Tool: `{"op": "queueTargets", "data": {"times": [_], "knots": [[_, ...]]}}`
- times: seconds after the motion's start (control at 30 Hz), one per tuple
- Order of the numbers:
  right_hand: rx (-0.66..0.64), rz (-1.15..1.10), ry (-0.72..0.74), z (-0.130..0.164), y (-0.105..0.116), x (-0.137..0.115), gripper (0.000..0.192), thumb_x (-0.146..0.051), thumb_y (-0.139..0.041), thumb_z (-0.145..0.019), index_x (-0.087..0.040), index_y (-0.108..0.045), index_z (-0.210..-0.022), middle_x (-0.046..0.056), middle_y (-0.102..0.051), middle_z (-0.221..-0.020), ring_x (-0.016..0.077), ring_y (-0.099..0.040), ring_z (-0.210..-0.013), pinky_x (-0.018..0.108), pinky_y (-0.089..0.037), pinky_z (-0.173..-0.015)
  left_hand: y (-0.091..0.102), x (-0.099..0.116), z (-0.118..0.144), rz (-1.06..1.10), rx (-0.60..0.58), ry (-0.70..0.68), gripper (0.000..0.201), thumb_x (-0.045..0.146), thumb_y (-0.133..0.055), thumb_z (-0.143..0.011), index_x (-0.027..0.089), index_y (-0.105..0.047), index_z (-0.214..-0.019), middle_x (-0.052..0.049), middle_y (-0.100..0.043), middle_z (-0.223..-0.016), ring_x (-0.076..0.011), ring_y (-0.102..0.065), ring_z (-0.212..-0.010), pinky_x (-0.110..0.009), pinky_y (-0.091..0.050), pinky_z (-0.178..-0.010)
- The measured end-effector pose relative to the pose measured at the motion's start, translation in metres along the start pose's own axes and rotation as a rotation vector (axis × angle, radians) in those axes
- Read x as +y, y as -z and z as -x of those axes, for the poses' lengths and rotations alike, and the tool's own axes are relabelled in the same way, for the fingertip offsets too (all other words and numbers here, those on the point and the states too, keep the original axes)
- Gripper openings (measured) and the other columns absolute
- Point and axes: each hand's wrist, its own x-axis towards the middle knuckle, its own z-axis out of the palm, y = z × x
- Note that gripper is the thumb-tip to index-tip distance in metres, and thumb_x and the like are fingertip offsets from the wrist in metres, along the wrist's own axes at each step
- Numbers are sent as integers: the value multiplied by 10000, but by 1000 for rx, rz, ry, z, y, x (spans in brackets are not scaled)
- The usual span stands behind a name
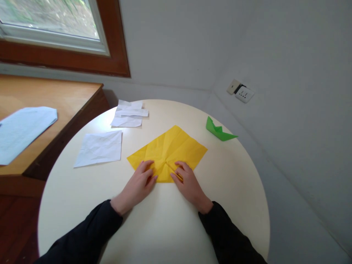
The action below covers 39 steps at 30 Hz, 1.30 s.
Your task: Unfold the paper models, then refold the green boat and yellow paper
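On the round, smooth cream-white surface [165, 223], a thin, crease-lined yellow paper sheet [172, 143] lies largely open, only its near edge seemingly folded, beneath the left hand [139, 186] and right hand [189, 185], whose grip, pinching or merely resting, cannot be told, a crisply folded green paper boat [220, 133] beyond

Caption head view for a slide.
Left hand and right hand on creased yellow paper, green paper boat at right.

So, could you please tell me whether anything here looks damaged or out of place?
Possibly the white wall socket: a dark gap beside the beige plate makes it look loosely fitted. The yellow paper is creased; nothing looks spilled.
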Motion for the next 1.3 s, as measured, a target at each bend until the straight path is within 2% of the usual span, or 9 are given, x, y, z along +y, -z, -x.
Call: {"op": "queueTargets", "data": {"times": [0.33, 0.5, 0.77, 0.97, 1.1, 1.2, 1.3], "knots": [[5, 44, -13, -1, -4, 3, 141, -204, -527, -816, -191, -532, -677, 123, -561, -1072, 246, -529, -1037, 441, -433, -928, -7, -7, 2, -35, 61, 10, 265, 299, -461, -852, 184, -499, -616, -150, -502, -1201, -283, -489, -1129, -465, -438, -947], [13, 59, -5, -1, -4, 2, 145, -192, -531, -817, -195, -526, -672, 122, -563, -1057, 251, -533, -1023, 446, -445, -914, -9, -8, 2, -49, 60, 16, 283, 299, -454, -857, 182, -476, -600, -176, -484, -1207, -307, -486, -1132, -483, -433, -943], [10, 85, 1, -2, -4, 1, 141, -186, -529, -818, -190, -522, -677, 128, -558, -1057, 256, -535, -1028, 444, -445, -920, -7, -7, 1, -75, 71, 17, 279, 292, -464, -855, 187, -461, -597, -161, -501, -1184, -296, -504, -1105, -463, -456, -921], [8, 116, 12, -2, -5, 1, 145, -170, -523, -820, -189, -507, -677, 132, -561, -1050, 253, -539, -1011, 437, -451, -903, -6, -9, -1, -100, 73, 21, 292, 297, -448, -870, 173, -493, -609, -172, -514, -1154, -298, -512, -1084, -462, -448, -931], [20, 146, 31, -2, -6, 2, 137, -159, -530, -817, -184, -505, -685, 130, -564, -1037, 252, -539, -995, 431, -459, -876, -4, -13, -3, -112, 129, -12, 270, 279, -419, -884, 156, -534, -674, -176, -535, -1103, -280, -530, -1044, -451, -469, -905], [34, 172, 57, -2, -7, 3, 125, -155, -525, -817, -182, -509, -697, 128, -562, -1029, 251, -537, -984, 431, -462, -862, -1, -5, -2, -140, 222, -18, 240, 239, -398, -892, 145, -549, -731, -168, -549, -1060, -251, -553, -986, -419, -498, -860], [43, 191, 77, -1, -8, 4, 118, -162, -520, -821, -186, -512, -706, 122, -560, -1023, 252, -534, -983, 429, -462, -857, -4, 18, 8, -206, 252, -102, 223, 193, -388, -892, 132, -583, -800, -172, -555, -1107, -252, -543, -1037, -410, -486, -886]]}}
